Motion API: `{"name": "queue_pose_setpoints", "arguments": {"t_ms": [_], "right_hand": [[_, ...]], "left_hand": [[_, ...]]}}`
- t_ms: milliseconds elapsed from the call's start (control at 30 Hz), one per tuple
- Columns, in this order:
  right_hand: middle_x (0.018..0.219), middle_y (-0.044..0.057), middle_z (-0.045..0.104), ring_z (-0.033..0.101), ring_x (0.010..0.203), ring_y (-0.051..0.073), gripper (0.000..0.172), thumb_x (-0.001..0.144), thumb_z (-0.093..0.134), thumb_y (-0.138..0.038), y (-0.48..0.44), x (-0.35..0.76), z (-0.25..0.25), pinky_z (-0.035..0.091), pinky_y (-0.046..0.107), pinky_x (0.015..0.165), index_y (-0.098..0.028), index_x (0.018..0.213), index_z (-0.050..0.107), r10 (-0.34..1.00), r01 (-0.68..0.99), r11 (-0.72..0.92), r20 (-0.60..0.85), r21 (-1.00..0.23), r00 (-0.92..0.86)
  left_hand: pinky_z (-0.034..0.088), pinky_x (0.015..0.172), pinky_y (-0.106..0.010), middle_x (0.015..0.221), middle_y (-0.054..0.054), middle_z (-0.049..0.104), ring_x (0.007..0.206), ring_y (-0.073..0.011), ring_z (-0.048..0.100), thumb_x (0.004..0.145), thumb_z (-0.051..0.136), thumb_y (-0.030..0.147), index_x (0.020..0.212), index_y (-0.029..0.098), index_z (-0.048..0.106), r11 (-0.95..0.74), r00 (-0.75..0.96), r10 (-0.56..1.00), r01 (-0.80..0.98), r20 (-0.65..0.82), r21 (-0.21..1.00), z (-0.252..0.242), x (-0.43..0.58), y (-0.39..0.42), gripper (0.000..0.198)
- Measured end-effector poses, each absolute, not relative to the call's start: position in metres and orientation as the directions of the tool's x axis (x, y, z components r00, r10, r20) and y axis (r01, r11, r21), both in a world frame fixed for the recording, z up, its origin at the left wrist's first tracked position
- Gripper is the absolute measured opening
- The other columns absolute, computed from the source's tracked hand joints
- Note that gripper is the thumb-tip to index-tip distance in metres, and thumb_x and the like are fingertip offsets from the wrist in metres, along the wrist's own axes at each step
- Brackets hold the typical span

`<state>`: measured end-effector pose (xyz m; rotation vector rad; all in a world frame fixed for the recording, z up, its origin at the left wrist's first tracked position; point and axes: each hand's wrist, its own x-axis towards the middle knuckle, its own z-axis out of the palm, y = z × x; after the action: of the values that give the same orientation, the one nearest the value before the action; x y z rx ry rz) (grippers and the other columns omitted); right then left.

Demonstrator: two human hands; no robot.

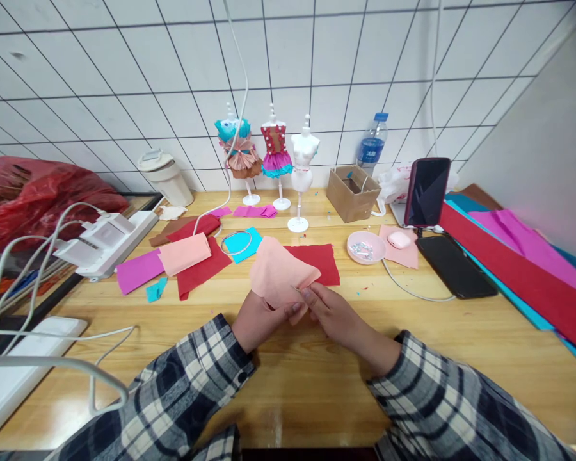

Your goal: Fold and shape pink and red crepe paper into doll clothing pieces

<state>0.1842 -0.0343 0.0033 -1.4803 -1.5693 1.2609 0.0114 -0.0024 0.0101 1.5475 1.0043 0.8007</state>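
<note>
A sheet of peach crepe paper (277,272) is held up over the table, its upper part fanned out and its lower edge gathered. My left hand (269,319) grips it from below, thumb laid on the front. At the sheet's right corner my right hand (327,310) pinches the paper between thumb and forefinger. A thin needle-like sliver (296,290) shows near those fingertips; what it is I cannot make out. Behind the sheet lies a red crepe paper piece (324,261), partly covered from view. A bare white mini dress form (304,153) stands beyond.
Two dressed mini forms (276,150) stand by the wall. Left are paper pieces (139,270), a hoop (225,243) and power strips (120,240) with cables. Right are a pink bowl (365,237), cardboard box (348,202), bottle (372,144), phones (456,266) and long paper strips (518,275).
</note>
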Motion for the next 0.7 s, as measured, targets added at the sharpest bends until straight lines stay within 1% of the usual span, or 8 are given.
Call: {"name": "queue_pose_setpoints", "arguments": {"t_ms": [133,267,367,433,500,567,633,700], "right_hand": [[0.063,-0.003,0.047,0.046,0.059,0.013,0.038,0.095,0.033,-0.053,-0.034,0.184,0.003,0.035,0.025,0.055,-0.022,0.077,0.045,0.973,0.366,-0.08,-0.152,-0.927,-0.172],[0.063,-0.004,0.047,0.047,0.058,0.013,0.04,0.095,0.032,-0.055,-0.034,0.184,0.005,0.037,0.025,0.055,-0.022,0.078,0.046,0.963,0.352,-0.127,-0.2,-0.927,-0.178],[0.065,-0.002,0.052,0.052,0.062,0.015,0.042,0.094,0.032,-0.057,-0.035,0.184,0.005,0.041,0.027,0.059,-0.022,0.078,0.047,0.963,0.359,-0.126,-0.201,-0.925,-0.18],[0.072,0.001,0.06,0.058,0.071,0.018,0.042,0.094,0.033,-0.057,-0.035,0.184,0.003,0.045,0.029,0.065,-0.021,0.08,0.05,0.966,0.346,-0.104,-0.177,-0.933,-0.189],[0.085,0.005,0.067,0.062,0.084,0.021,0.042,0.094,0.033,-0.057,-0.034,0.183,0.0,0.047,0.031,0.071,-0.021,0.084,0.054,0.969,0.311,-0.082,-0.149,-0.947,-0.197],[0.098,0.008,0.07,0.063,0.093,0.022,0.043,0.094,0.033,-0.057,-0.034,0.182,-0.003,0.048,0.032,0.077,-0.021,0.088,0.056,0.972,0.279,-0.067,-0.126,-0.958,-0.2],[0.103,0.01,0.07,0.064,0.095,0.023,0.045,0.095,0.033,-0.058,-0.034,0.181,-0.005,0.048,0.034,0.079,-0.02,0.092,0.058,0.972,0.268,-0.062,-0.119,-0.962,-0.203],[0.104,0.01,0.071,0.065,0.095,0.024,0.047,0.095,0.033,-0.058,-0.034,0.18,-0.006,0.048,0.035,0.08,-0.02,0.098,0.06,0.972,0.268,-0.06,-0.117,-0.961,-0.203]], "left_hand": [[0.052,0.091,-0.039,0.104,-0.01,0.073,0.099,-0.0264,0.066,0.073,0.074,0.041,0.103,0.013,0.066,-0.071,0.415,0.91,0.198,-0.018,0.978,0.01,0.011,-0.002,0.042],[0.052,0.09,-0.039,0.105,-0.01,0.073,0.099,-0.0268,0.066,0.075,0.073,0.041,0.106,0.013,0.066,-0.107,0.433,0.901,0.207,0.007,0.973,0.007,0.008,-0.001,0.042],[0.052,0.089,-0.037,0.105,-0.009,0.073,0.099,-0.0257,0.066,0.075,0.073,0.04,0.108,0.015,0.065,-0.12,0.443,0.896,0.212,0.014,0.97,0.004,0.007,-0.001,0.042],[0.053,0.087,-0.036,0.103,-0.008,0.073,0.096,-0.0249,0.067,0.075,0.073,0.039,0.107,0.016,0.066,-0.12,0.452,0.892,0.215,0.01,0.969,0.002,0.007,-0.002,0.04],[0.054,0.084,-0.035,0.098,-0.007,0.074,0.092,-0.0243,0.067,0.074,0.073,0.039,0.103,0.016,0.067,-0.109,0.46,0.888,0.208,0.001,0.972,0.001,0.008,-0.003,0.038],[0.054,0.079,-0.034,0.088,-0.007,0.074,0.084,-0.0233,0.067,0.074,0.073,0.041,0.095,0.015,0.068,-0.099,0.478,0.878,0.2,-0.009,0.975,0.001,0.009,-0.004,0.034],[0.055,0.075,-0.034,0.082,-0.006,0.073,0.078,-0.0224,0.067,0.075,0.071,0.043,0.089,0.015,0.068,-0.099,0.506,0.862,0.203,-0.018,0.974,0.002,0.01,-0.005,0.031],[0.055,0.076,-0.034,0.082,-0.006,0.073,0.078,-0.0225,0.067,0.076,0.071,0.044,0.089,0.015,0.068,-0.101,0.512,0.859,0.212,-0.022,0.972,0.002,0.01,-0.006,0.032]]}}
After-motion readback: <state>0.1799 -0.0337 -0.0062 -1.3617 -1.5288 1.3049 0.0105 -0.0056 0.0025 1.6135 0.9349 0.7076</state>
